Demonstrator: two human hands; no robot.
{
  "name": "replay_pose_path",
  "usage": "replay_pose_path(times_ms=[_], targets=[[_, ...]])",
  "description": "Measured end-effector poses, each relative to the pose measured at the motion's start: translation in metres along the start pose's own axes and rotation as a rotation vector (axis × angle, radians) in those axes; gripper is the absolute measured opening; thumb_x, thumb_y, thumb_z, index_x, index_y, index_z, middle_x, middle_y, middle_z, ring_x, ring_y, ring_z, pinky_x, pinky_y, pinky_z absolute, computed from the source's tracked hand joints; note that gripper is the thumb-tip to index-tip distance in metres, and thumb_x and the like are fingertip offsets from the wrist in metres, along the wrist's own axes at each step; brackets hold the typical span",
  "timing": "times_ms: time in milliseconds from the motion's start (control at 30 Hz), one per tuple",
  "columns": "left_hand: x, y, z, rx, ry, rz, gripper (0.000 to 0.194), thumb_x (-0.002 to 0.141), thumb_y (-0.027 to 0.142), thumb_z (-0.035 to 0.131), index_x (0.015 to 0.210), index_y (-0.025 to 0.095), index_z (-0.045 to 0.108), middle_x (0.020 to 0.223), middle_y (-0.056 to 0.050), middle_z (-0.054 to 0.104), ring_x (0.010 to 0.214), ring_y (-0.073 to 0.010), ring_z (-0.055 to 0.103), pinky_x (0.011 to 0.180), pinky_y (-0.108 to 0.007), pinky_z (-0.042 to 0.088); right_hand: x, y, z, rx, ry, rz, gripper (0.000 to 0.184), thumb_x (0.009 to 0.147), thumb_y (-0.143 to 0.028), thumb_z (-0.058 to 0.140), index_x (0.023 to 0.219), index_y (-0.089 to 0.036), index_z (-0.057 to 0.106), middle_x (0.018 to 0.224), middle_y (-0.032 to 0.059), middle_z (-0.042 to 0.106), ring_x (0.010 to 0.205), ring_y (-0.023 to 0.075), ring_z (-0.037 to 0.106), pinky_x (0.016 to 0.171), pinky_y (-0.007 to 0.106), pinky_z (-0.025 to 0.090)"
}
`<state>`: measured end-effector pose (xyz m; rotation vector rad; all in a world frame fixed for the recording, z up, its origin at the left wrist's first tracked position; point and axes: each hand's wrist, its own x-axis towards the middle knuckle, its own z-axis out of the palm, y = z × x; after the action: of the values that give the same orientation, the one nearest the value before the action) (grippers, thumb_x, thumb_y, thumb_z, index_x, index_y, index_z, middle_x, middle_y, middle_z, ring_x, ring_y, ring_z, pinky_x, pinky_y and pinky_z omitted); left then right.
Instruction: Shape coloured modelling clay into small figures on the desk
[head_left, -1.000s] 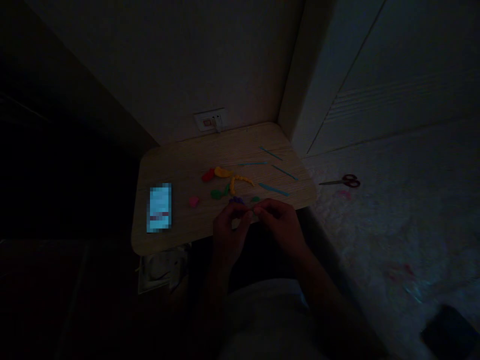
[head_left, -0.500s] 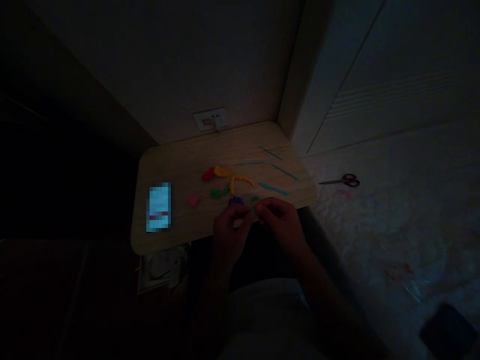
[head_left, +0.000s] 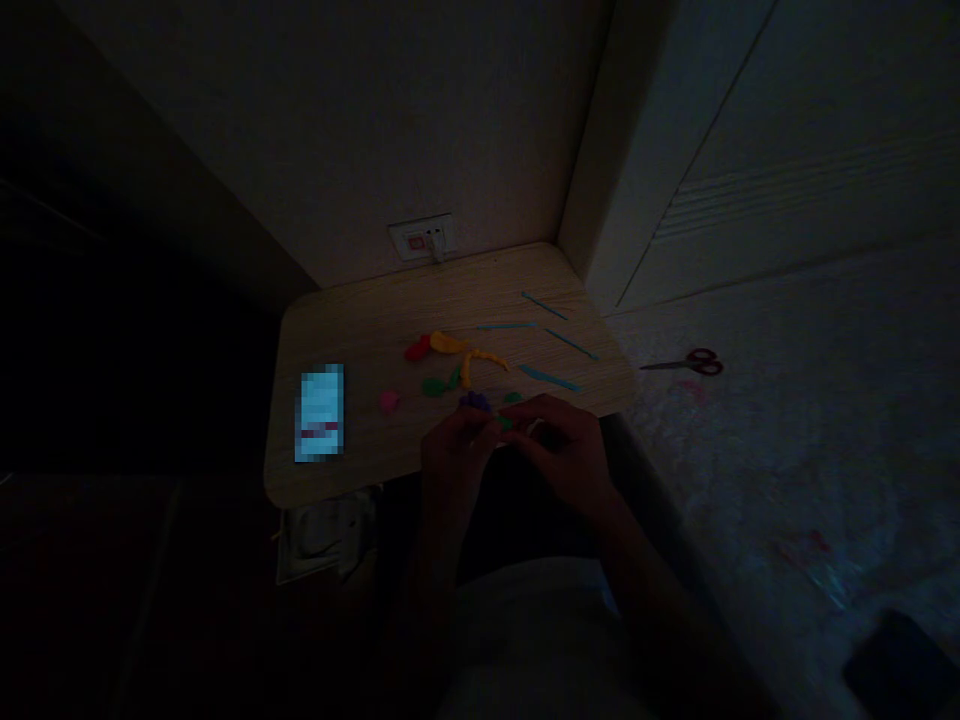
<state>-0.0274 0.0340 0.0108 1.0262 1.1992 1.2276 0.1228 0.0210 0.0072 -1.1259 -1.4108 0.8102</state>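
Observation:
The room is very dark. My left hand (head_left: 452, 455) and my right hand (head_left: 561, 445) meet at the near edge of a small wooden table (head_left: 360, 320), fingertips pinched together on a small green clay piece (head_left: 505, 424). Just beyond them lie a purple clay lump (head_left: 474, 402) and another green bit (head_left: 513, 398). Further in are a yellow-orange clay roll (head_left: 472, 362), a red piece (head_left: 417, 348), green pieces (head_left: 439, 384) and a pink piece (head_left: 388, 402).
A lit phone (head_left: 322, 412) lies on the table's left part. Several thin teal strips (head_left: 551, 378) sit on its right side. Red-handled scissors (head_left: 686, 364) lie on the pale floor to the right. A wall socket (head_left: 421, 238) is behind the table.
Both hands stayed at the table's near edge, with the fingers shifting slightly on the green piece. The view drifted a little.

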Motion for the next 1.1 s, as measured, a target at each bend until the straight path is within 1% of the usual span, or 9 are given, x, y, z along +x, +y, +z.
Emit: replay_pose_path(times_ms=[167, 267, 467, 600, 733, 833, 933, 1033, 1100], targets=[[-0.0001, -0.0004, -0.0001, -0.022, 0.008, 0.008, 0.013, 0.071, 0.028, 0.081, 0.073, 0.018, 0.074, 0.072, 0.0, 0.071, 0.073, -0.0151, 0.064, 0.073, -0.026, 0.05, 0.0004, -0.0027, -0.0003, -0.052, 0.003, -0.053, 0.007, 0.089, -0.024, 0.078, 0.095, -0.025, 0.082, 0.085, 0.0045, 0.078, 0.073, 0.0172, 0.07, 0.062, 0.028, 0.055], [0.0002, -0.0012, -0.0003, -0.03, 0.001, 0.016, 0.013, 0.07, 0.029, 0.081, 0.071, 0.018, 0.073, 0.071, 0.0, 0.071, 0.072, -0.0149, 0.063, 0.072, -0.026, 0.05, 0.0001, -0.004, -0.0002, -0.051, 0.016, -0.04, 0.008, 0.088, -0.026, 0.079, 0.096, -0.025, 0.083, 0.086, 0.0047, 0.079, 0.073, 0.0176, 0.07, 0.063, 0.029, 0.056], [0.0008, -0.0014, -0.001, 0.02, 0.016, 0.016, 0.014, 0.072, 0.03, 0.081, 0.075, 0.019, 0.074, 0.075, -0.001, 0.071, 0.075, -0.0158, 0.064, 0.074, -0.027, 0.049, -0.0017, -0.0017, 0.0008, 0.132, 0.046, 0.183, 0.015, 0.086, -0.03, 0.078, 0.099, -0.025, 0.082, 0.09, 0.0046, 0.079, 0.077, 0.0177, 0.071, 0.056, 0.024, 0.053], [0.0024, -0.0039, -0.0014, 0.08, -0.035, 0.047, 0.011, 0.073, 0.029, 0.079, 0.074, 0.019, 0.073, 0.075, -0.001, 0.071, 0.076, -0.0167, 0.065, 0.076, -0.028, 0.05, 0.0005, 0.0, 0.0021, 0.231, 0.08, 0.317, 0.011, 0.08, -0.03, 0.079, 0.089, -0.023, 0.081, 0.082, 0.0027, 0.078, 0.065, 0.0148, 0.067, 0.053, 0.023, 0.051], [0.0022, -0.0071, -0.001, 0.118, -0.051, 0.055, 0.011, 0.074, 0.029, 0.078, 0.077, 0.02, 0.074, 0.077, -0.001, 0.073, 0.076, -0.0177, 0.066, 0.076, -0.029, 0.052, 0.0034, -0.0019, 0.0033, 0.262, 0.112, 0.366, 0.013, 0.077, -0.032, 0.081, 0.087, -0.023, 0.08, 0.081, 0.0027, 0.078, 0.064, 0.0151, 0.067, 0.051, 0.022, 0.049], [0.0015, -0.0084, -0.0002, 0.141, -0.06, 0.052, 0.011, 0.074, 0.028, 0.078, 0.079, 0.019, 0.074, 0.079, -0.002, 0.074, 0.078, -0.0184, 0.067, 0.076, -0.03, 0.052, 0.0036, -0.0035, 0.0041, 0.231, 0.139, 0.356, 0.013, 0.078, -0.031, 0.08, 0.087, -0.023, 0.08, 0.085, 0.0039, 0.079, 0.073, 0.0177, 0.07, 0.058, 0.025, 0.054], [0.0015, -0.0083, 0.0006, 0.146, -0.059, 0.064, 0.011, 0.075, 0.028, 0.078, 0.079, 0.019, 0.074, 0.079, -0.003, 0.074, 0.078, -0.0181, 0.067, 0.077, -0.029, 0.052, 0.0031, -0.0033, 0.004, 0.21, 0.11, 0.324, 0.014, 0.08, -0.031, 0.078, 0.092, -0.023, 0.081, 0.092, 0.0052, 0.08, 0.083, 0.0198, 0.072, 0.066, 0.028, 0.057], [0.0016, -0.0069, 0.0014, 0.115, -0.049, 0.068, 0.012, 0.077, 0.03, 0.078, 0.079, 0.019, 0.074, 0.08, -0.002, 0.074, 0.078, -0.0178, 0.068, 0.078, -0.029, 0.053, 0.0034, -0.0014, 0.0024, 0.224, 0.029, 0.313, 0.018, 0.083, -0.031, 0.075, 0.098, -0.024, 0.082, 0.097, 0.0052, 0.08, 0.086, 0.0196, 0.073, 0.067, 0.027, 0.057], [0.0017, -0.0056, 0.0018, 0.091, -0.045, 0.067, 0.013, 0.077, 0.03, 0.079, 0.08, 0.019, 0.074, 0.081, -0.002, 0.074, 0.079, -0.0177, 0.069, 0.078, -0.029, 0.053, 0.0044, -0.0004, 0.0007, 0.237, -0.018, 0.316, 0.016, 0.083, -0.031, 0.074, 0.094, -0.023, 0.083, 0.093, 0.0047, 0.079, 0.082, 0.0185, 0.071, 0.065, 0.026, 0.055]])
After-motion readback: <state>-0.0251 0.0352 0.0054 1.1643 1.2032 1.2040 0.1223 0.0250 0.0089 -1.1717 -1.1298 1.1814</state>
